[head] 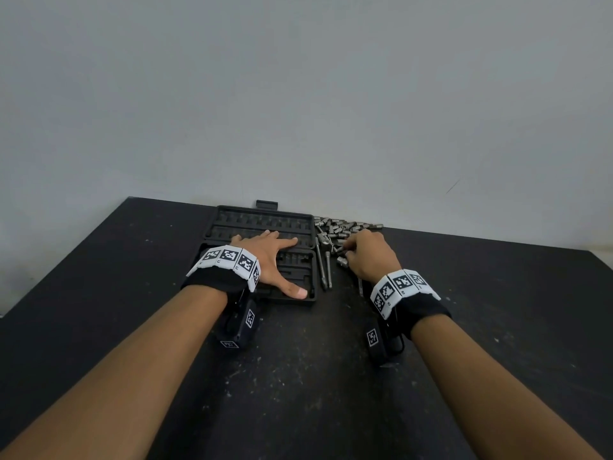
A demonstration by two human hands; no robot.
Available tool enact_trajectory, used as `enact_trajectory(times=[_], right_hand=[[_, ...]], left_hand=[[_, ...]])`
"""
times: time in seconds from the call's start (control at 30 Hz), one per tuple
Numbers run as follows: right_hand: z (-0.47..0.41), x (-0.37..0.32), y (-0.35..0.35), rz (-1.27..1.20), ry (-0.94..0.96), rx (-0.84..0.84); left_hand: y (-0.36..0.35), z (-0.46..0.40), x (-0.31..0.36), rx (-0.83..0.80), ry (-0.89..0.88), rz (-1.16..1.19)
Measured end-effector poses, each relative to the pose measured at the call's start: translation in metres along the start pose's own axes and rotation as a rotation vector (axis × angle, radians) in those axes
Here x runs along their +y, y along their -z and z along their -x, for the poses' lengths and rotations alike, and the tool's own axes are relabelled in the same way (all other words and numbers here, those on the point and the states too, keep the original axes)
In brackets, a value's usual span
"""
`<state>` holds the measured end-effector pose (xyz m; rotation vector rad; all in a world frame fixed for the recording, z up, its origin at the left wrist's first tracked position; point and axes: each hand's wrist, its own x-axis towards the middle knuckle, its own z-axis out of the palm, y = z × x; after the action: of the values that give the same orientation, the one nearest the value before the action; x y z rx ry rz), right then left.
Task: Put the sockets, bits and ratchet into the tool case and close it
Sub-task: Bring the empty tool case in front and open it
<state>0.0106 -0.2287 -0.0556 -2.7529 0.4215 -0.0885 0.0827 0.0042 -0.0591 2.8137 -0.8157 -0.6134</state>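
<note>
On the black, scuffed bench [298, 393] against a grey wall, a black plastic tool case [232, 224] lies open, its moulded slots bare; no lettering is readable. Left hand [265, 260] presses flat on it, fingers spread. Right hand [368, 257] curls into the loose steel sockets and bits [341, 225] just beside the case; what it grips is unclear. Both wrists wear black-and-white coded marker bands [229, 260].

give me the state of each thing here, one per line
tool case: open, lying flat, slots look empty
left hand: flat, fingers spread on the case
right hand: curled over the loose pieces
sockets and bits: heaped beside the case
extension bars: lying on the table
</note>
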Motion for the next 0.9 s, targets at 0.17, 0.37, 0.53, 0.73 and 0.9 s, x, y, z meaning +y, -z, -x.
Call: enact_trajectory(times=[0.17, 0.37, 0.53, 0.73, 0.9], right_hand=[[-0.007, -0.001, -0.001, 0.023, -0.005, -0.015], [-0.009, 0.003, -0.003, 0.001, 0.010, 0.015], [-0.014, 0.018, -0.002, -0.460, -0.134, 0.198], [-0.022, 0.021, 0.007, -0.580, -0.138, 0.144], [-0.023, 0.009, 0.005, -0.268, 0.010, 0.062]], left_hand=[[-0.003, -0.001, -0.002, 0.022, -0.007, -0.011], [-0.003, 0.000, -0.001, 0.013, -0.005, -0.011], [-0.002, 0.001, 0.000, 0.008, -0.010, -0.016], [-0.001, 0.002, 0.000, 0.011, -0.012, -0.023], [-0.002, 0.002, 0.000, 0.016, -0.011, -0.025]])
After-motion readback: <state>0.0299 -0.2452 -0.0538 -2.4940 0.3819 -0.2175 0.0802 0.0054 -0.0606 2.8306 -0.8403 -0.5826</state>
